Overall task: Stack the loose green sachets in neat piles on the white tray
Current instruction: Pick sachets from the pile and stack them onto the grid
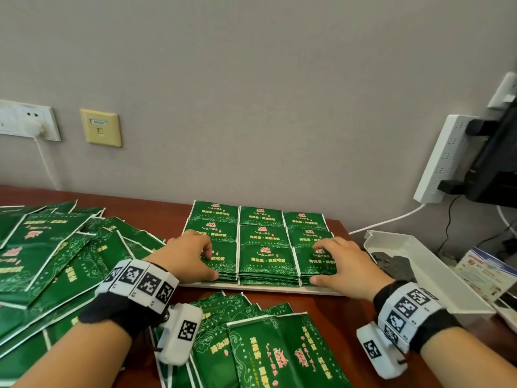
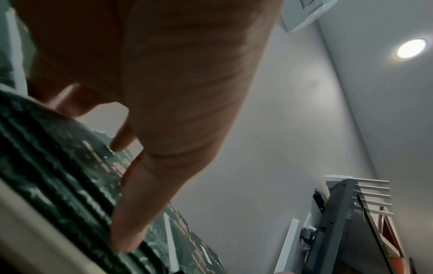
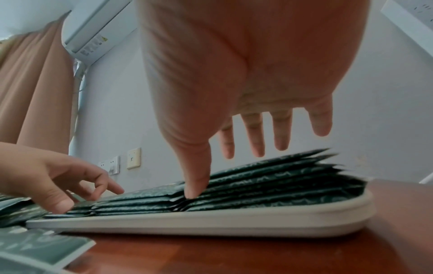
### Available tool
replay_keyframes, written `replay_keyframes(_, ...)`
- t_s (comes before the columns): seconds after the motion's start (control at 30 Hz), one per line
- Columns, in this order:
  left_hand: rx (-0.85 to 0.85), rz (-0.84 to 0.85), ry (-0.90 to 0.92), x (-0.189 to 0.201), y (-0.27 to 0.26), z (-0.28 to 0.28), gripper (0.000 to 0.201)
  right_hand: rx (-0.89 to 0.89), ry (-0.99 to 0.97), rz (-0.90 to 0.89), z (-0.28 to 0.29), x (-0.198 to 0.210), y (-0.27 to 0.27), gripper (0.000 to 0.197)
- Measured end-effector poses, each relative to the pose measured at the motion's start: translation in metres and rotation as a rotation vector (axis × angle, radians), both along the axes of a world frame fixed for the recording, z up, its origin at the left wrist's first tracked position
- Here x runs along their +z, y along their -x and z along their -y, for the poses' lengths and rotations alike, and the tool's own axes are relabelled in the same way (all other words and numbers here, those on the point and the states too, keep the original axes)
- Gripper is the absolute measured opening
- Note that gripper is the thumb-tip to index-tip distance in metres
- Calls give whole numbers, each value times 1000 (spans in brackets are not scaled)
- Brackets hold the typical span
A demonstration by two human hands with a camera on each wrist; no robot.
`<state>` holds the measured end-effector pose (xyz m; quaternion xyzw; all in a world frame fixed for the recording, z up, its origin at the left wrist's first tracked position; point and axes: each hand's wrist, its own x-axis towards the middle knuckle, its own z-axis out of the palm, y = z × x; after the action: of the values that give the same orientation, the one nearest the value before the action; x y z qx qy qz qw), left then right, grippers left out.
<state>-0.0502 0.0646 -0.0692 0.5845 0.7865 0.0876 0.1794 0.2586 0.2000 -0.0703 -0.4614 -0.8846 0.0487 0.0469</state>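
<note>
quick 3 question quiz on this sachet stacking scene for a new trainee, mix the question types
1. True or false: the left hand and right hand both rest on sachet piles on the white tray.
2. How many piles across is the tray's grid? A) two B) three C) five
3. Fill in: loose sachets lie on the table to the tray's ____ and in front of it.

Key: 1 true; 2 B; 3 left
</note>
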Motion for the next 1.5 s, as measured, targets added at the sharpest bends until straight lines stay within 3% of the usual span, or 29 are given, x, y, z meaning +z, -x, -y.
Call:
replay_keyframes(0.13, -10, -85, -8, 17, -9, 8, 39, 123, 38, -96, 29, 12, 4, 56)
replay_keyframes(0.23, -117, -55, -35, 38, -24, 18, 32, 269, 293, -129, 65, 21, 13, 43)
replay_keyframes(0.33, -250, 92, 77, 50, -41, 28, 28, 356, 462, -71, 89, 19, 20, 59)
replay_keyframes(0.47, -356, -16, 303, 40, -63, 32, 50, 378, 453, 45, 96, 4, 23, 77)
replay_keyframes(0.57, -354, -94, 332, 28, -72, 33, 66, 301, 484, 26, 93, 1, 19, 55)
replay_keyframes(0.7, -344, -78, 310, 24, -79, 33, 72, 247, 663, -293, 78, -3, -5, 30)
replay_keyframes(0.73, -348, -77, 296, 25, -81, 33, 74, 217, 723, -432, 76, -6, -12, 34)
replay_keyframes(0.87, -384, -83, 253, 23, -85, 34, 81, 97, 852, -1022, 74, -29, -25, 88)
replay_keyframes(1.0, -429, -15, 175, 21, -85, 32, 54, 70, 814, -1384, 76, -31, -27, 94)
replay_keyframes(1.03, -437, 1, 136, 20, -86, 30, 43, 96, 797, -1428, 76, -32, -27, 81)
replay_keyframes(1.1, -435, 18, 83, 18, -90, 28, 25, 93, 768, -1487, 79, -31, -28, 36)
replay_keyframes(1.13, -434, 25, 86, 16, -93, 28, 22, 72, 759, -1495, 81, -28, -29, 28)
replay_keyframes(1.23, -425, -23, 174, 8, -97, 27, 48, 50, 696, -1460, 81, -30, -34, 58)
replay_keyframes(1.33, -440, -114, 226, 2, -99, 28, 62, 48, 755, -1495, 79, -30, -34, 63)
replay_keyframes(1.43, -425, -24, 172, 2, -104, 29, 47, 71, 810, -1551, 79, -29, -32, 53)
replay_keyframes(1.5, -381, 109, 82, 8, -101, 28, 24, 49, 809, -1579, 78, -26, -33, 69)
